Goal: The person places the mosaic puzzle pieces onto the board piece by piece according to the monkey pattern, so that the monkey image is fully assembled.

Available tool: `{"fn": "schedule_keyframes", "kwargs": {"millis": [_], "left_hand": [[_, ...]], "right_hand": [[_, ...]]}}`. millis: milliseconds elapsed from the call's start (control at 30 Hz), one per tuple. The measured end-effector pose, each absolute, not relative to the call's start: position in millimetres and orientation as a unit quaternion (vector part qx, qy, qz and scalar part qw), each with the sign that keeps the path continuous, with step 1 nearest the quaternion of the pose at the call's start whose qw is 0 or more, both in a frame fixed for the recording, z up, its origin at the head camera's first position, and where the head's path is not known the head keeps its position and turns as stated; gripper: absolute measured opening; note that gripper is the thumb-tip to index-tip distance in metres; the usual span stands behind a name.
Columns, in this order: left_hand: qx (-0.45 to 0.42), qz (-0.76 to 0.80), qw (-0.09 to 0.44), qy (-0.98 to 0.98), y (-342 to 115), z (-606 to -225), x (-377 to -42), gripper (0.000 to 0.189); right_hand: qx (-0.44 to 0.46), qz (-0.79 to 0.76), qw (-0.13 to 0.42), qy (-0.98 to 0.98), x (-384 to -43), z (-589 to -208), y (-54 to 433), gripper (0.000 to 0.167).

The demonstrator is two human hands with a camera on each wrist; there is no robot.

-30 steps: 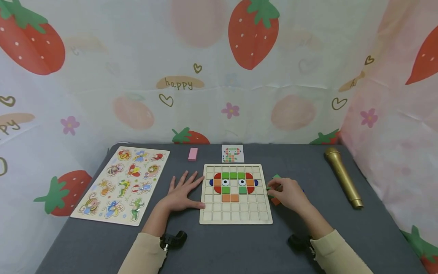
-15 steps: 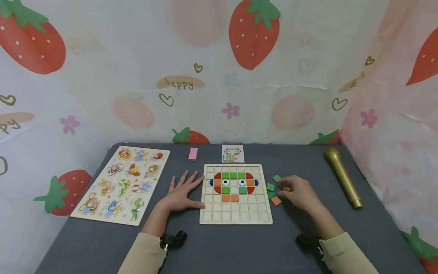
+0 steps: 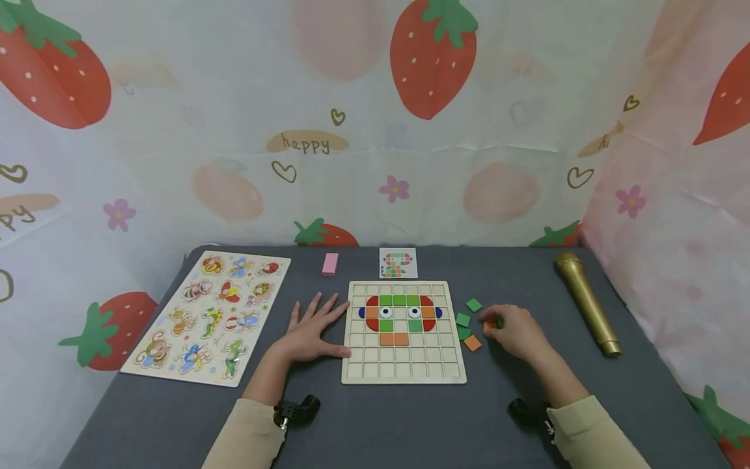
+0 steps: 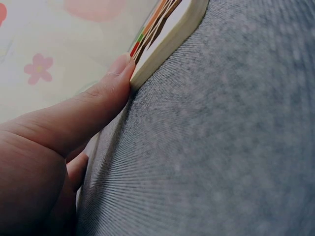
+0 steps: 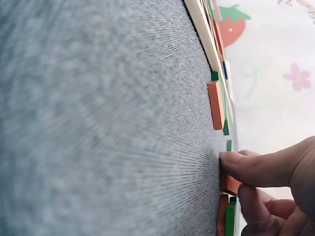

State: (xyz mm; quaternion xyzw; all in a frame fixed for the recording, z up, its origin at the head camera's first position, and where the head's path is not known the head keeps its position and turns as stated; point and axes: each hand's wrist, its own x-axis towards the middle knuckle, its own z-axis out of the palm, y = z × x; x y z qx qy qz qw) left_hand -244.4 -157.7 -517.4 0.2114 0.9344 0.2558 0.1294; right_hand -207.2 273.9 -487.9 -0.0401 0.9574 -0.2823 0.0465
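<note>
A wooden grid board (image 3: 404, 378) holds red, green, orange and blue tiles laid out as a face with two eye tiles. My left hand (image 3: 307, 335) lies spread on the cloth, its thumb (image 4: 110, 86) touching the board's left edge. Right of the board, my right hand (image 3: 515, 331) pinches an orange tile (image 5: 230, 184) between thumb and fingers, low over the cloth. Close by lie green tiles (image 3: 463, 320) and another orange tile (image 3: 472, 342). More orange and green tiles (image 5: 230, 216) show beneath the fingers in the right wrist view.
A small pattern card (image 3: 398, 263) lies behind the board, with a pink block (image 3: 331, 264) to its left. At the left is an insect puzzle board (image 3: 205, 319). A gold microphone (image 3: 588, 305) lies at the right on the grey cloth (image 3: 404, 430).
My right hand has shifted right from the board's edge, uncovering the green and orange tiles, and now pinches an orange tile. The left hand stays in place.
</note>
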Motion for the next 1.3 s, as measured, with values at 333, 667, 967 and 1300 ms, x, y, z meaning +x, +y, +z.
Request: {"fn": "schedule_keyframes", "kwargs": {"millis": [333, 667, 967, 1300], "left_hand": [[0.21, 0.259, 0.13, 0.934, -158.3, -518.6, -243.8, 0.105], [0.209, 0.259, 0.132, 0.934, -158.9, -521.1, -244.2, 0.105], [0.214, 0.26, 0.127, 0.933, -156.6, -519.0, -244.5, 0.105], [0.215, 0.26, 0.129, 0.933, -155.8, -518.1, -244.4, 0.104]], "right_hand": [[-0.049, -0.298, 0.033, 0.953, -209.3, -484.5, 267.8, 0.014], [-0.054, -0.345, 0.041, 0.936, -210.4, -478.4, 251.1, 0.021], [-0.069, -0.346, 0.038, 0.935, -209.1, -471.5, 229.4, 0.031], [-0.116, -0.385, 0.041, 0.914, -205.8, -480.5, 196.5, 0.019]]}}
